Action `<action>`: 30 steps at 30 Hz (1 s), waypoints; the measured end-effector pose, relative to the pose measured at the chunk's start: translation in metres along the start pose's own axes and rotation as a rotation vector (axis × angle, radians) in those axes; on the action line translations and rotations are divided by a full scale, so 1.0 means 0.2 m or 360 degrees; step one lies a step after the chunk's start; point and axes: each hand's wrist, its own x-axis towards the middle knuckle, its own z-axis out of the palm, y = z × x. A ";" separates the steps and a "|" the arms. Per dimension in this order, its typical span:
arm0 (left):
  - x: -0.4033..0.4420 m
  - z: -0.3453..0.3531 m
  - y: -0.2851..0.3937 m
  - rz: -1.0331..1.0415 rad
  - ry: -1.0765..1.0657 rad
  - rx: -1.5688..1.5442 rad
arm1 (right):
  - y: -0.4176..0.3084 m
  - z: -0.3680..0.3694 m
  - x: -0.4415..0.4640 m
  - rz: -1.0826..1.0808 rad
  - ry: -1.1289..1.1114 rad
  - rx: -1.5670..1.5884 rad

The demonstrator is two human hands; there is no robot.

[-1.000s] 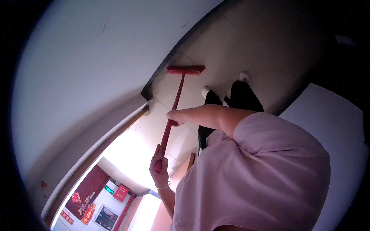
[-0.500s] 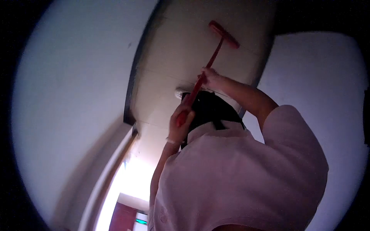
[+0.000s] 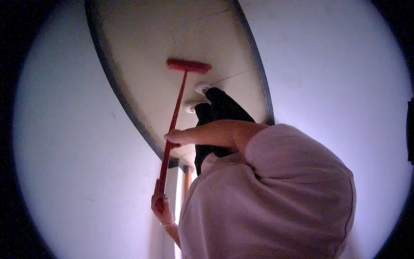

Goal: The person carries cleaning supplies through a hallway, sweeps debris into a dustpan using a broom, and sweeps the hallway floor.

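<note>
A red broom [image 3: 177, 106] slants across the view, its wide head [image 3: 189, 66] at the tiled floor just beyond my feet. My right hand [image 3: 176, 137] is closed around the middle of the handle, the bare forearm crossing in front of my dark trousers. Lower down, at the near end of the handle, my left hand [image 3: 161, 206] is wrapped around the grip, a thin band on its wrist. Whether the bristles press on the tiles is hard to make out.
White walls [image 3: 69, 129] rise on both sides of a narrow tiled floor [image 3: 207, 32] with dark skirting [image 3: 113, 82]. My patterned light shoes [image 3: 202, 89] stand close behind the broom head. A door frame [image 3: 188, 179] and bright light show at the lower left.
The broom head has swung left and nearer to my feet. Both hands have shifted down and left with the handle, and both shoes now show. The view has turned.
</note>
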 end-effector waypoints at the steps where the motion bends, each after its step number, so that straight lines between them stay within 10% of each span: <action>1: 0.01 -0.08 0.05 -0.0016 -0.0094 0.0117 | -0.12 0.05 -0.07 0.0213 0.0010 0.0383; 7: -0.10 -0.20 0.33 0.0427 -0.0189 0.0279 | -0.21 0.14 -0.47 -0.0217 0.0062 0.0648; 13: 0.28 0.45 0.34 0.0422 -0.0884 -0.0175 | 0.07 -0.67 -0.37 -0.0535 0.1086 0.0713; 16: 0.27 0.72 0.25 0.0620 -0.0992 -0.0407 | 0.13 -0.81 -0.65 -0.0478 0.0980 0.0656; 21: -0.01 0.49 0.03 0.0867 -0.1077 0.0082 | 0.41 -0.52 -0.60 -0.0772 0.0892 0.0568; 26: -0.31 -0.08 -0.58 0.0081 -0.0792 -0.0316 | 0.78 0.15 -0.13 -0.0383 0.1008 0.0566; 30: -0.68 -0.51 -0.94 0.0167 -0.0278 -0.0107 | 1.01 0.69 0.24 0.0168 0.0581 0.0291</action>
